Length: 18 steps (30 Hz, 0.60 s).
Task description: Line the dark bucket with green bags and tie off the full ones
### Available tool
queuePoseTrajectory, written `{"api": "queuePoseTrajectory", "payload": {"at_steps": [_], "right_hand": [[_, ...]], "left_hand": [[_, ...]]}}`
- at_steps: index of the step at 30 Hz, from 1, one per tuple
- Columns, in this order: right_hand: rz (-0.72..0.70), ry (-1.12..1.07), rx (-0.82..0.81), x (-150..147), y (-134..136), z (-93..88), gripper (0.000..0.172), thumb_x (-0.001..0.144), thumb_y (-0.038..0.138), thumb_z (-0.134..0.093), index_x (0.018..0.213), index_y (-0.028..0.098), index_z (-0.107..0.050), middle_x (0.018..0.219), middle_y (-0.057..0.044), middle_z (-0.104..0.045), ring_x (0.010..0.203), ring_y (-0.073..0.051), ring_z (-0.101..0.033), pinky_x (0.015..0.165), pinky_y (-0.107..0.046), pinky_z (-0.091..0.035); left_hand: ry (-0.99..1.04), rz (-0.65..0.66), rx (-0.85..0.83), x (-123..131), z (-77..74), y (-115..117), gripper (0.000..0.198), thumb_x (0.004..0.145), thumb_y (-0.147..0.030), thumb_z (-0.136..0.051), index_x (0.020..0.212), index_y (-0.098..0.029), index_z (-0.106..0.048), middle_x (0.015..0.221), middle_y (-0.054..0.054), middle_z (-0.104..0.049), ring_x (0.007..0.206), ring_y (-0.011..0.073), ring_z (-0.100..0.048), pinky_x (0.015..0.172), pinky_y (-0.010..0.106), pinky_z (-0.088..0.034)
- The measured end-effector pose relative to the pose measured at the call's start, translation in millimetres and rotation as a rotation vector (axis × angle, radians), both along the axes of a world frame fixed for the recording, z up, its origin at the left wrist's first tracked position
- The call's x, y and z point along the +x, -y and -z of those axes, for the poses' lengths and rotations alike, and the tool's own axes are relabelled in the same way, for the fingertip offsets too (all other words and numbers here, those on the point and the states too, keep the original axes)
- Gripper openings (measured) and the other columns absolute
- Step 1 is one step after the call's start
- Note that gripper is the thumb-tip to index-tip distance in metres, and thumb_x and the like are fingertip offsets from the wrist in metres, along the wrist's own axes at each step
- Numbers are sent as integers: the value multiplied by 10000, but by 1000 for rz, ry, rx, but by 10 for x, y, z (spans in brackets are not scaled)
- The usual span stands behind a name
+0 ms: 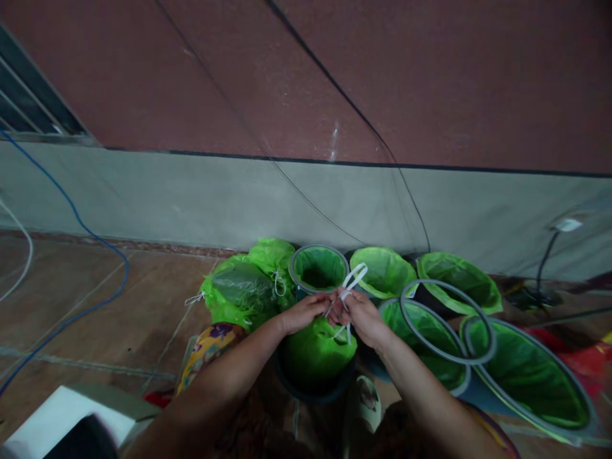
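My left hand [306,311] and my right hand [359,313] meet over a dark bucket [315,390] that holds a bright green plastic bag [315,352]. Both hands are closed in a pinch on a white cord [352,280] at the bag's gathered mouth. The cord's loops stick up and to the right of my fingers. A short end hangs down under my right hand.
Two tied green bags [248,287] lie left of the bucket. Several green-lined pots [319,268] stand behind and to the right, some with grey rings [447,319]. A grey and maroon wall [306,191] runs behind. A blue cable [86,229] crosses the floor at left.
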State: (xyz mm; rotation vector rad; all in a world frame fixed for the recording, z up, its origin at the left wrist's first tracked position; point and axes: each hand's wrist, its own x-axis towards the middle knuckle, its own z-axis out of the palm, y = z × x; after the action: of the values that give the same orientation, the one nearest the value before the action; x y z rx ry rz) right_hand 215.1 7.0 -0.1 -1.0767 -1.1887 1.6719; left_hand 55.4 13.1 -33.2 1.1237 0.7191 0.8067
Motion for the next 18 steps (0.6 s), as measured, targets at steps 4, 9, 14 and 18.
{"api": "queuePoseTrajectory", "payload": {"at_steps": [4, 9, 14, 18], "right_hand": [[265, -103, -189, 129, -155, 36, 280, 761, 452, -636, 770, 185, -553, 532, 63, -472, 392, -42, -291, 381, -195, -226], [568, -147, -334, 62, -142, 24, 91, 773, 275, -584, 807, 201, -546, 537, 40, -546, 380, -58, -320, 388, -208, -295], [402, -289, -258, -164, -19, -27, 157, 736, 234, -592, 871, 165, -633, 609, 23, -581, 429, -51, -363, 436, -201, -352], [382, -391, -289, -211, -163, -71, 150, 717, 160, -563, 837, 145, -652, 598, 15, -568, 435, -44, -352, 443, -185, -345]], "left_hand": [[-245, 2, 70, 41, 129, 9, 286, 811, -426, -581, 784, -145, -628, 626, -16, -592, 589, 101, -523, 639, 245, -412], [-486, -286, -23, 80, 315, -53, 259, 833, -353, -487, 686, -158, -572, 526, -36, -481, 493, 88, -412, 519, 223, -302], [-431, -177, -23, 145, 349, -11, 244, 801, -351, -530, 682, -149, -597, 528, -40, -461, 493, 78, -374, 521, 225, -290], [-332, 245, 111, 180, 263, 64, 153, 744, -257, -572, 720, -135, -663, 569, -32, -501, 545, 81, -401, 560, 225, -314]]}}
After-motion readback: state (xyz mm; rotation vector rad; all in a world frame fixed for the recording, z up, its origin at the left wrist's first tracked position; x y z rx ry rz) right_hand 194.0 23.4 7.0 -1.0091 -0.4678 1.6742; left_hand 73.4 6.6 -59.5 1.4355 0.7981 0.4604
